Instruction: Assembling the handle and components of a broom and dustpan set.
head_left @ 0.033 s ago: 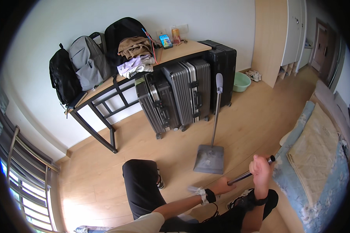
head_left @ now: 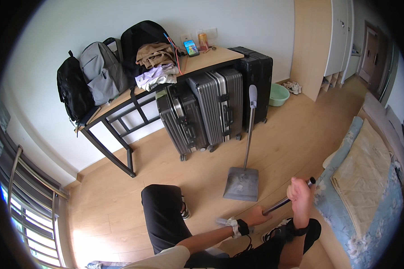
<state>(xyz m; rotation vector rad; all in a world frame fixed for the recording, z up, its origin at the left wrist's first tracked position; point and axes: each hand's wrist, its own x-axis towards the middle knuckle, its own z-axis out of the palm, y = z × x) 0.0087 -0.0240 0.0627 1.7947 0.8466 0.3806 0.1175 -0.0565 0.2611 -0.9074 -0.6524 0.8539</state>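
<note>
We stand on the wooden floor [head_left: 300,130] with both hands clenched round a dark broom handle [head_left: 285,201]: our right hand [head_left: 300,195] grips it near the top end, our left hand [head_left: 257,216] lower down, where the handle slants toward our feet. The broom's head is hidden behind our arms and legs, so we cannot tell where its bristles meet the floor. Just beyond the hands, a grey dustpan [head_left: 242,184] rests flat on the floor with its long upright handle [head_left: 249,130] rising free, apart from both hands; pale specks seem to lie in its tray, though they are too small to be sure of. Behind it, three suitcases [head_left: 211,110] stand under the long desk [head_left: 211,58] against the wall, with backpacks [head_left: 103,71] and folded clothes [head_left: 156,74] at the desk's left end, a green basin [head_left: 278,95] by the wardrobe [head_left: 321,40], and the bed [head_left: 368,179] near our right side. We judge this to be mid-sweep, gathering dirt toward the dustpan's front lip. The next move, as we see it, calls for short, low strokes aimed squarely at that lip, light enough not to push the unheld pan back or topple its handle.
</note>
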